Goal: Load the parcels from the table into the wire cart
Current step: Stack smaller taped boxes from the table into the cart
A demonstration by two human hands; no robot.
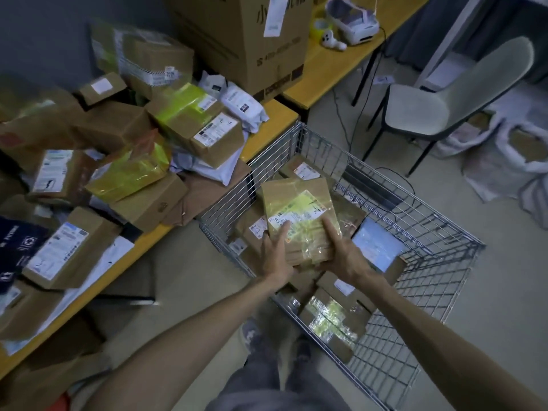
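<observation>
Both my hands hold one taped brown cardboard parcel (299,203) with a white and yellow label above the wire cart (439,232). My left hand (274,256) grips its near left edge, thumb on the label. My right hand (341,250) grips its near right corner, thumb on top. Inside the cart lie several parcels, among them a box with a pale blue label (376,244) and a tape-wrapped box (332,318) near me. On the yellow table (267,137) at the left sits a heap of brown boxes (204,129) and white mailer bags (243,105).
A large cardboard carton (246,40) stands at the table's far end. A grey chair (439,105) stands beyond the cart, with white sacks (522,143) on the floor to its right. Cables trail across the floor. My feet (252,333) are beside the cart's near corner.
</observation>
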